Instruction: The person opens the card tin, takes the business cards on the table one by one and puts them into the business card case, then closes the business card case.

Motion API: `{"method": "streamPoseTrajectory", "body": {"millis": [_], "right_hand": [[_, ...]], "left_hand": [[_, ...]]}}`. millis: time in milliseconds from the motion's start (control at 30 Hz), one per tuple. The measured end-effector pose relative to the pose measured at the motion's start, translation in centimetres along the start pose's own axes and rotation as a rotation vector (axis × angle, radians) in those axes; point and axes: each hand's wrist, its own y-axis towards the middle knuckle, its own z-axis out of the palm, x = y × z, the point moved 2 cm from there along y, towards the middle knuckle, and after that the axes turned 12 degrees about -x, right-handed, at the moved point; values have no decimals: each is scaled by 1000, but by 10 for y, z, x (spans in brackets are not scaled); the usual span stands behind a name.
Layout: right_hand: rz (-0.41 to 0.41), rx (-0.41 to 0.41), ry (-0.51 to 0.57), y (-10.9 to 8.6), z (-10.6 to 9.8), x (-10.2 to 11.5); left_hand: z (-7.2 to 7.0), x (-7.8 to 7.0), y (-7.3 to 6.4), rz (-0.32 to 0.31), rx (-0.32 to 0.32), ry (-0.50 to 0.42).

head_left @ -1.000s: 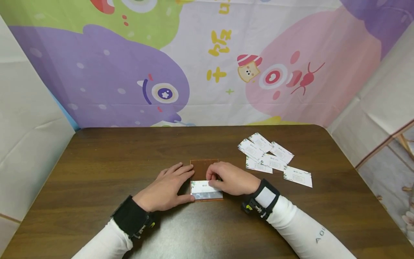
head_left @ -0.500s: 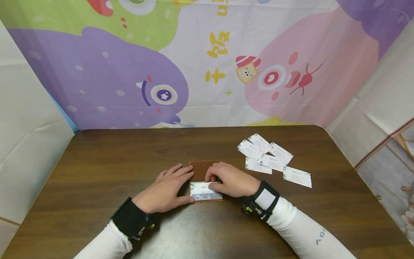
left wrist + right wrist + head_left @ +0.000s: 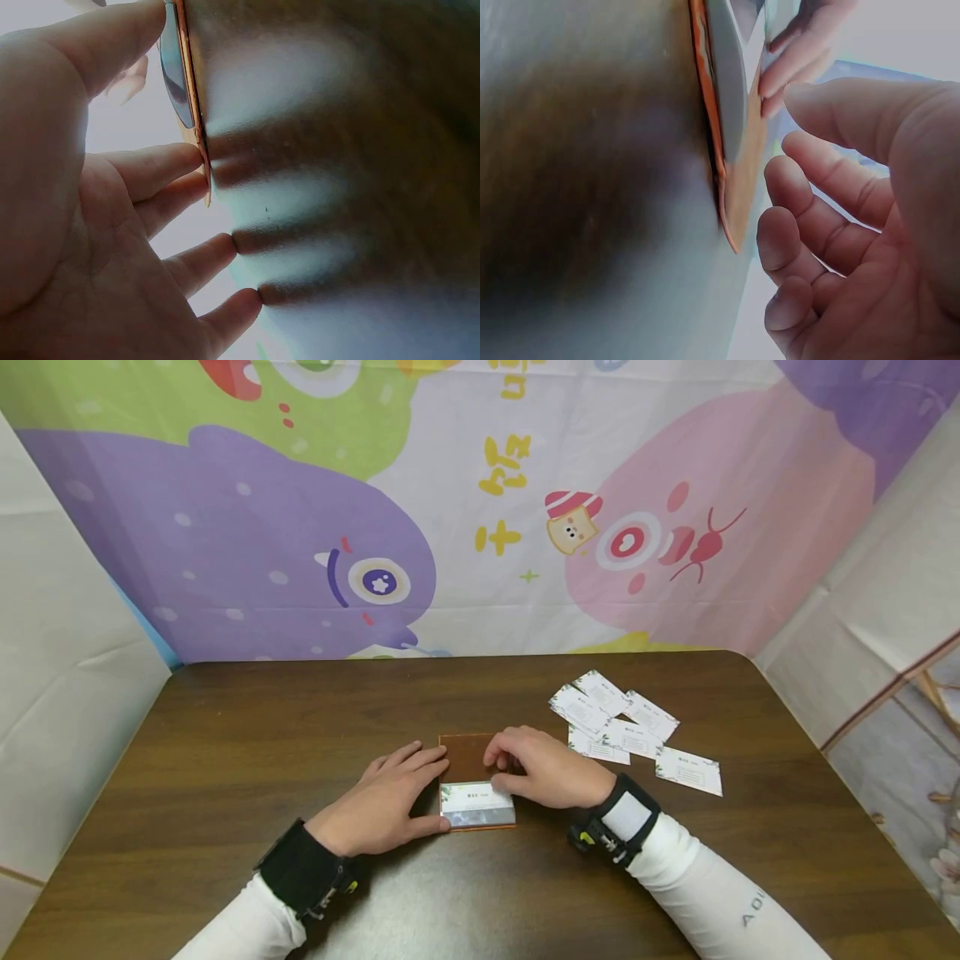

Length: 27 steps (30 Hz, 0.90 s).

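A brown card holder (image 3: 467,755) lies flat at the middle of the dark wooden table (image 3: 225,735). A white card (image 3: 477,803) sits in its near half. My left hand (image 3: 408,777) lies flat against the holder's left edge, with straight fingers touching the rim (image 3: 196,112). My right hand (image 3: 510,768) hovers over the holder's right side with loosely curled fingers and its thumb beside the card. In the right wrist view the fingers (image 3: 795,240) stand a little apart from the holder's orange edge (image 3: 709,135) and hold nothing.
Several loose white cards (image 3: 615,717) lie scattered on the table to the right of my right hand, and one more card (image 3: 688,771) lies nearer the right edge. A cartoon-printed cloth (image 3: 480,510) hangs behind the table.
My right hand has drawn back to the right and its fingers have come off the card. My left hand and the holder have stayed in place.
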Motion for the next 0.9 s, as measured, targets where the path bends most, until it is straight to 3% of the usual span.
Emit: {"method": "streamPoseTrajectory", "body": {"millis": [433,900], "right_hand": [[58,-73,-10,-11,-27,-25],[151,-155,-39,-44,-55,-64]], "left_hand": [[0,0,0,-2,0,2],[0,0,-1,-3,-1,-17]]}}
